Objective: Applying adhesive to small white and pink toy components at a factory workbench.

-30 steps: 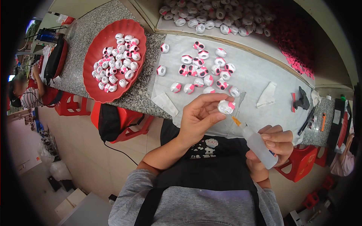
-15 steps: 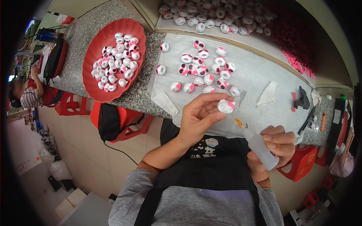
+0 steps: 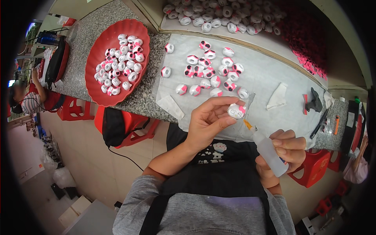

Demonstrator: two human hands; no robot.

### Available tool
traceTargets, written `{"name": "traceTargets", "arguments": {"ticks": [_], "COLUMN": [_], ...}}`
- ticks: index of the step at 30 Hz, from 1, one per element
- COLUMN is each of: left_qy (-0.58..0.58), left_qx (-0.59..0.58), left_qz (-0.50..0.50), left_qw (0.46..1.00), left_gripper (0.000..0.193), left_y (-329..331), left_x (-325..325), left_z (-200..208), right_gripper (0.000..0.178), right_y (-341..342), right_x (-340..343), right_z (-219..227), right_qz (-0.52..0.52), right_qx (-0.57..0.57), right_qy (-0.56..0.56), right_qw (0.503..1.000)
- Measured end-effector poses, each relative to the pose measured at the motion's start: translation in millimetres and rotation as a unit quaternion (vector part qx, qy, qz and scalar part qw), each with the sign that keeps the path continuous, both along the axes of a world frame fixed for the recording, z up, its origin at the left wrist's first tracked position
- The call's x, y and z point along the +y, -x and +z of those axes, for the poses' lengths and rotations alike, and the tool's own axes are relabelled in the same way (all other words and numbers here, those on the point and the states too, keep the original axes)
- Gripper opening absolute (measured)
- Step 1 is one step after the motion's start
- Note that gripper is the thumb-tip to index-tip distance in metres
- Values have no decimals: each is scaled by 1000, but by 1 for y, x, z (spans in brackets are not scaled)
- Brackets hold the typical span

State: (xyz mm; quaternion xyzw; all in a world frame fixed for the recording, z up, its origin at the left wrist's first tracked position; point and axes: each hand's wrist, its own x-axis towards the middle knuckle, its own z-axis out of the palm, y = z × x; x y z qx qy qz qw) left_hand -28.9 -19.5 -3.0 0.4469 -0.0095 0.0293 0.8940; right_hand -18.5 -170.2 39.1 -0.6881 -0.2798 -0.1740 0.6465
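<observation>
Orange tip [image 3: 247, 125]: now a bit nearer the bead [image 3: 236, 111] than half a second ago; the bead seems to have turned a little too.
Bead: white with some pink, held up off the paper [image 3: 268, 74].
Left hand [image 3: 211, 119]: pinching the bead with thumb and fingertips.
Right hand [image 3: 290, 149]: wrapped around the bottle [image 3: 270, 153], at 5 o'clock from the bead. Its tip points to 11 o'clock. I cannot tell if it touches the bead.
Bottle squeeze: too hard, and a big blob might come out. A shaky hand might poke the left fingers, since the tip is so near.
Loose pinch: the bead is small and round, so it might slip and drop.
Bench [image 3: 84, 43] edge: at 6 o'clock, close to the hands; a dropped bead could roll off.
Other beads [image 3: 198, 71]: at 11 o'clock, near the left hand; a bump could scatter them.
Bowl [image 3: 91, 72]: at 10 o'clock, well apart.
Bare paper: room from 1 round to 3 o'clock, with a white scrap [image 3: 277, 96] at 2.
</observation>
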Motion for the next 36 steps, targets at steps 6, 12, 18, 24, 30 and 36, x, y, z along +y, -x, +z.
{"name": "traceTargets", "arguments": {"ticks": [6,12,18,24,30,36], "left_qy": [-32,-133,-170,-186,-197,-164], "left_qx": [-21,-62,-75,-75,-74,-50], "left_qz": [12,30,37,47,92,148], "left_qw": [999,989,982,979,973,974], "left_gripper": [34,32,31,32,34,34], "left_y": [-3,-1,3,3,1,-7], "left_x": [0,2,4,4,8,30], "left_z": [1,-1,-1,-1,-2,-1], "right_gripper": [38,38,37,37,37,28], "right_y": [-5,-4,-5,-3,-14,-94], "right_x": [3,2,-1,-1,-8,-42], "right_z": [-3,-7,-4,-2,-3,-12], "right_qz": [5,24,84,42,22,14], "right_qx": [-2,-13,-10,-17,25,172], "right_qy": [-25,-25,3,6,-18,51], "right_qw": [1000,999,996,999,999,984]}}
